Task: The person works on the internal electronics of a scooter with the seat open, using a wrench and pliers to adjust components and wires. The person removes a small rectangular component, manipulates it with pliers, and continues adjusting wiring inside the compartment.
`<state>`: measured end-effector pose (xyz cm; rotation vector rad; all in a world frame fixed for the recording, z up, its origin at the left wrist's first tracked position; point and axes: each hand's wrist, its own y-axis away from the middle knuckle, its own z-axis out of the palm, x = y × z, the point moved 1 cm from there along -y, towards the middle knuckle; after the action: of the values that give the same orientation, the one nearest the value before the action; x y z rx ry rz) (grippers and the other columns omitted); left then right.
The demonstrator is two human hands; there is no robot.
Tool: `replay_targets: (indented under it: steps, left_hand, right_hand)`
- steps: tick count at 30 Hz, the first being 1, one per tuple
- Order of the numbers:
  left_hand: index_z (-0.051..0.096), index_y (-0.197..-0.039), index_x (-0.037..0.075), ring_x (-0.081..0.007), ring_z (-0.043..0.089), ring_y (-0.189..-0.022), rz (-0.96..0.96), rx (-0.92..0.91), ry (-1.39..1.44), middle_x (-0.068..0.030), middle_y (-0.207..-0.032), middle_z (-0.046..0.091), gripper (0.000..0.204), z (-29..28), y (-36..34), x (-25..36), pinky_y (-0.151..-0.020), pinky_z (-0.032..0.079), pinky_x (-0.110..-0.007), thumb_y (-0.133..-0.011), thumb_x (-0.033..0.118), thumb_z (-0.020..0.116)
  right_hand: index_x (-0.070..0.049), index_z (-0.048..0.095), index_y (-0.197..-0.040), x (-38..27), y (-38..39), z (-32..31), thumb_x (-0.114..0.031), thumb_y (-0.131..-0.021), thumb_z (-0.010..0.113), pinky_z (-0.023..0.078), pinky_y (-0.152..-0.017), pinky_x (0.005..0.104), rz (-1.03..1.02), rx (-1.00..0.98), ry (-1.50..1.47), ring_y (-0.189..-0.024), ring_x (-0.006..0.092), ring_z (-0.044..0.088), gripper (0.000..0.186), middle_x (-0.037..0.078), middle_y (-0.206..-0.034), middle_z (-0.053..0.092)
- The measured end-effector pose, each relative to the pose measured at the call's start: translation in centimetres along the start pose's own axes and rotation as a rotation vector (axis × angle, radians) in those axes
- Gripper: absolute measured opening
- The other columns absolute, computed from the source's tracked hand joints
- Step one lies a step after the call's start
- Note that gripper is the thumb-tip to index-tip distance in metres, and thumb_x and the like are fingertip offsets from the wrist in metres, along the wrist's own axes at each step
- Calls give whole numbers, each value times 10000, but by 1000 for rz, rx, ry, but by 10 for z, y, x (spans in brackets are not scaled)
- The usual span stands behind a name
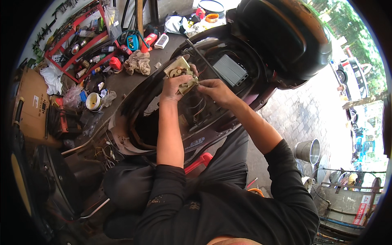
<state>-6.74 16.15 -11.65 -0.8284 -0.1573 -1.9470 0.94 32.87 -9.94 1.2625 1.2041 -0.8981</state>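
Note:
My left hand (174, 87) is wrapped round a yellowish metal plate (178, 64) with round cut-outs and small fittings on it; its exact kind I cannot make out. At the plate's right edge, the fingertips of my right hand (217, 91) are pinched together on something small, too small to name. Both hands are above the opened body of a dark scooter (196, 143). Inside that body, to the right of my hands, sits a silver finned metal box (229, 70). Thin wires (199, 109) run below my hands within the opening.
A black top case (286, 36) rises at the scooter's far right end. On the left, a red rack (61, 53) holds bottles and cans, near a cardboard box (34, 104) and a white tub (94, 102). A metal bucket (308, 151) stands on the paving at the right.

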Motion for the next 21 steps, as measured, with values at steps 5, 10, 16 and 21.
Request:
replay_targets:
  steps: [5, 10, 16, 21]
  left_hand:
    - [562, -1288, 36, -308, 674, -958, -67, 95, 206, -164, -1025, 654, 548, -22, -10, -22, -856, 585, -431, -757, -54, 664]
    - [591, -1227, 41, -314, 688, -923, -68, 189, 109, -166, -996, 669, 472, -24, -10, -22, -826, 594, -435, -769, -51, 656]
    - [582, -1253, 29, -300, 650, -953, -61, 70, 191, -160, -1026, 638, 409, -32, -6, -22, -868, 563, -433, -851, 23, 655]
    - [550, -1270, 26, -292, 645, -949, -55, 64, 396, -169, -1012, 627, 361, -23, -5, -25, -905, 552, -452, -932, 104, 647]
  right_hand:
    - [20, 732, -1079, 12, -4, 2, -164, -972, 679, 446, -592, 232, -26, 81, -19, -646, 51, 557, 220, -3, -802, 704]
    - [25, 727, -1102, 16, -6, 2, -166, -967, 693, 464, -612, 229, 8, 102, -3, -665, 57, 581, 237, 7, -815, 714]
    - [39, 698, -1150, 7, -3, 2, -166, -961, 703, 494, -673, 238, 34, 40, -40, -735, 75, 614, 279, 31, -872, 719]
    - [42, 705, -1130, 11, -4, 1, -142, -948, 715, 503, -720, 246, 6, 52, -67, -784, 89, 629, 259, 37, -896, 719]
